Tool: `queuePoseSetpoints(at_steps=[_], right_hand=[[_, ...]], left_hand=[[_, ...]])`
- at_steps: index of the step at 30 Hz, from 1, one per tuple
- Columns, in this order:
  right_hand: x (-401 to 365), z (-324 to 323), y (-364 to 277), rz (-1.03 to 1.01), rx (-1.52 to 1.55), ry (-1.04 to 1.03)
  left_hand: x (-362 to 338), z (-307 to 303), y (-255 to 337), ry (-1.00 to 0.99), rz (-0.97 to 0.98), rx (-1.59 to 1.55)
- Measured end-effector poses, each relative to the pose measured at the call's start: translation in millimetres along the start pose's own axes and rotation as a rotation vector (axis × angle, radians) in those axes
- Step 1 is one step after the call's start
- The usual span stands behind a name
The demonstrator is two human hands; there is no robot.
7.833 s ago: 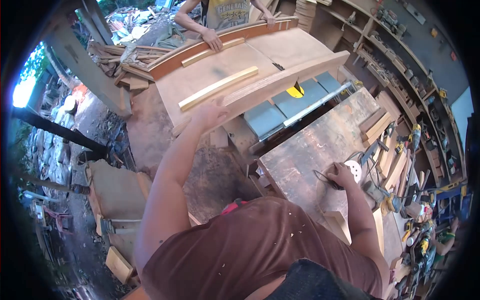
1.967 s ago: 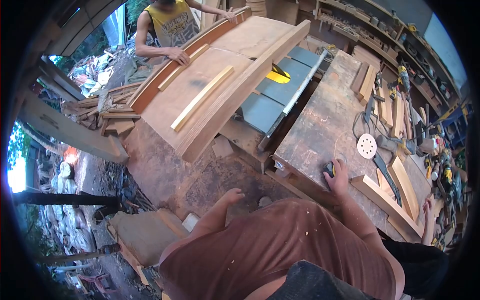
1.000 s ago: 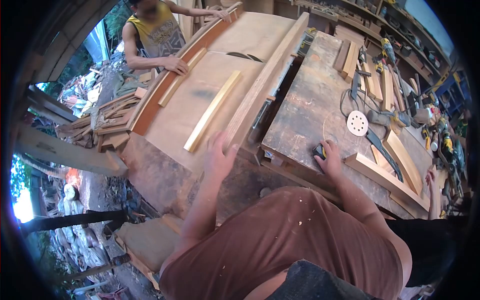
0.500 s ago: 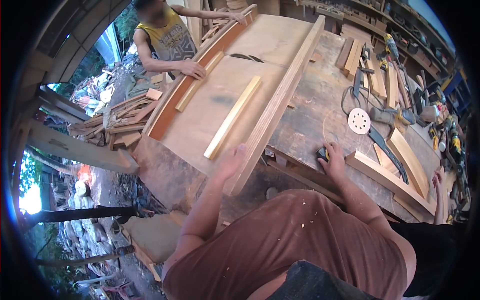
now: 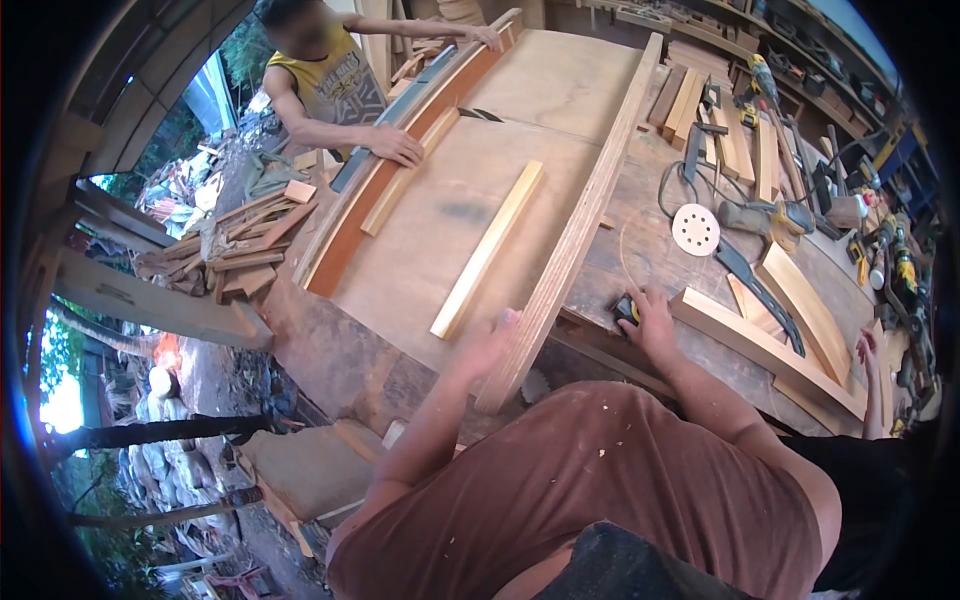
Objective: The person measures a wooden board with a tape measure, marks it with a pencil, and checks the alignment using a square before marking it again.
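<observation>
My left hand (image 5: 485, 345), blurred, is beside the near rail (image 5: 575, 230) at its closer end; can't tell if fingers grip or spread. Right hand (image 5: 655, 322) curls round a tape measure (image 5: 627, 309) on the workbench (image 5: 650, 195). Panel (image 5: 570, 85) has just shifted benchward: blue strip (image 5: 395, 110) now shows beyond the far rail (image 5: 365, 215), near rail lies along the bench side. Long axis runs away from me, leaning right; 2 battens (image 5: 490, 250) on top.

The workbench (image 5: 648, 195) carries wood pieces (image 5: 768, 350), tools (image 5: 785, 222) and a perforated disc (image 5: 696, 231).
</observation>
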State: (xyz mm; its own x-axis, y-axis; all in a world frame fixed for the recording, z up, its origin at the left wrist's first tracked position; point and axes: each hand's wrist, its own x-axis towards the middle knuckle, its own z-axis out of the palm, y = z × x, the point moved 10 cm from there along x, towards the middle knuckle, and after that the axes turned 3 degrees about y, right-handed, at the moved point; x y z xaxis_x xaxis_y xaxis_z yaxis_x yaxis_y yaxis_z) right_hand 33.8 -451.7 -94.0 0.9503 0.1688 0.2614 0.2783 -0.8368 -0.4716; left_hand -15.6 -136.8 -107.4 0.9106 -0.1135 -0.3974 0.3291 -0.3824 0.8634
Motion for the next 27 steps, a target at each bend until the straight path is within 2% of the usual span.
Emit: queuePoseSetpoints(at_steps=[2, 4, 7, 10, 16, 20, 23, 25, 27], right_hand=[[-2, -2, -2, -0.010, -0.001, -0.009], [-5, 0, -2, 0.007, -0.011, -0.068], [-9, 0, -3, -0.017, -0.038, -0.079], [-9, 2, -3, -0.023, -0.022, -0.096], [-13, -1, -3, -0.039, -0.009, -0.094], [-15, -1, 3, -0.012, 0.002, -0.087], [-17, -2, 5, -0.033, 0.021, -0.073], [-16, -2, 3, -0.053, 0.024, -0.055], [-17, 0, 3, -0.029, 0.009, -0.055]], left_hand=[[-6, 14, 14, -0.033, 0.012, -0.059], [-16, 22, 29, -0.017, 0.012, 0.129], [-24, 42, 49, -0.041, 0.102, 0.131], [-45, 53, 80, 0.009, 0.080, 0.255], [-50, 61, 81, 0.102, 0.189, 0.493], [-40, 61, 67, 0.033, 0.120, 0.534], [-38, 48, 75, -0.002, 0.178, 0.621], [-33, 9, 53, 0.229, 0.118, 0.523], [-28, -18, 50, 0.265, 0.094, 0.568]])
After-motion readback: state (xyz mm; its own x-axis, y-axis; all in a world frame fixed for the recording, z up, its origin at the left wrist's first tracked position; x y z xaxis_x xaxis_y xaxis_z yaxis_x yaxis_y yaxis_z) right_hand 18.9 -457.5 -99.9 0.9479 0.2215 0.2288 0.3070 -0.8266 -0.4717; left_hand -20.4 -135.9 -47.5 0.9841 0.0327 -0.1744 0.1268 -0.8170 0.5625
